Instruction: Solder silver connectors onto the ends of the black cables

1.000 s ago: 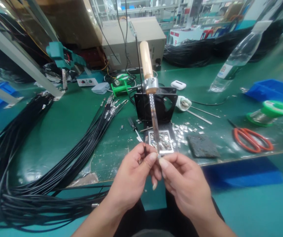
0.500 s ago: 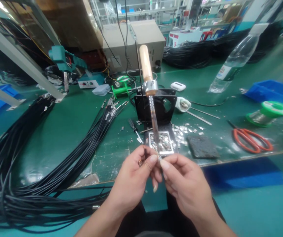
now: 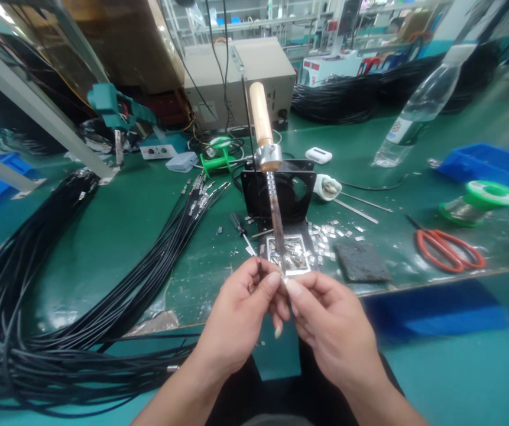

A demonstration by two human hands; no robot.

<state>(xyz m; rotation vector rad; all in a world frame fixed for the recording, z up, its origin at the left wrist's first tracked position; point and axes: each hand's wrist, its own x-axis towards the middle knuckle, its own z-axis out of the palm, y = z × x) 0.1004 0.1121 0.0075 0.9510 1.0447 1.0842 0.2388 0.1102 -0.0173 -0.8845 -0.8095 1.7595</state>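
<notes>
My left hand [image 3: 240, 307] is closed in a pinch; a short length of black cable [image 3: 260, 269] sticks up between its fingers. Thumb and forefinger of my right hand [image 3: 336, 322] pinch a tiny shiny metal piece [image 3: 285, 281], mostly covered by the fingertips. Both hands meet in front of the bench edge. Just above them ends the shaft of a soldering iron [image 3: 276, 216], its wooden handle up, fixed in a metal clamp. Whether its tip touches the piece I cannot tell. Behind the fingertips lies a white-rimmed tray [image 3: 301, 273] of small metal parts.
Black cable bundles [image 3: 148, 284] spread over the left side. A screwdriver [image 3: 242, 234], a black fan [image 3: 276, 195], loose metal bits [image 3: 323, 236] and a dark square pad [image 3: 363, 263] surround the tray. Red-handled scissors [image 3: 449, 251], a solder spool [image 3: 467, 210] and a bottle [image 3: 422, 112] stand right.
Both hands have shifted very slightly up and left, still pinched together under the iron. Less of the shiny piece shows between the fingertips. The view has turned a little.
</notes>
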